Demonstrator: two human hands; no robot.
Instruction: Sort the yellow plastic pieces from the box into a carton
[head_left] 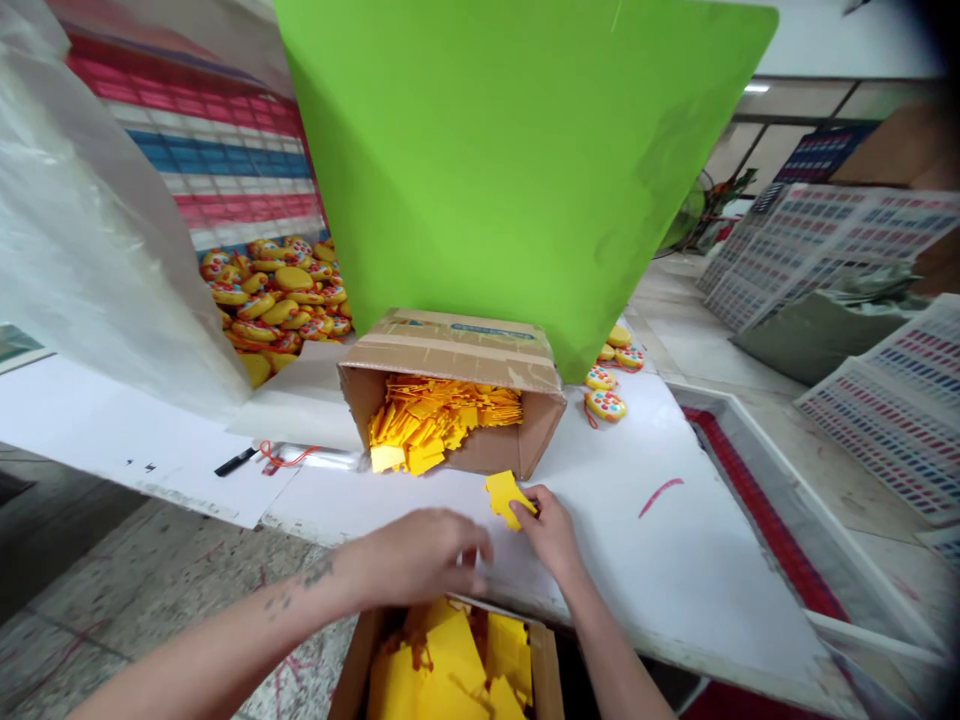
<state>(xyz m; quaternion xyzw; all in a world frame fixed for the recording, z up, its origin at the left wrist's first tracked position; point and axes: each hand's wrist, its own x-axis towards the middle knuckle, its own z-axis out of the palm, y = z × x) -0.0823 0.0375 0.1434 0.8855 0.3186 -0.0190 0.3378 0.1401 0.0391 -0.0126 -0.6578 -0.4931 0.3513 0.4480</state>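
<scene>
My right hand (551, 528) is closed on a small stack of flat yellow pieces (504, 496), with the thumb on top, just above the white table. My left hand (420, 555), slightly blurred, hovers left of it over the table's near edge. Its fingers are bent but apart, and nothing shows between them. Below it, an open carton (551, 665) holds larger yellow sheets (450, 660). On the table a cardboard box (457, 350) lies on its side, its opening toward me, full of small yellow pieces (427, 420).
A tall green board (495, 170) stands behind the box. Yellow dotted trinkets (606, 404) lie at its right; many more (285, 290) are heaped at left. A black pen-like item (236, 461) and orange cord (289, 458) rest on the table (660, 560). A white-framed tray (795, 500) is at right.
</scene>
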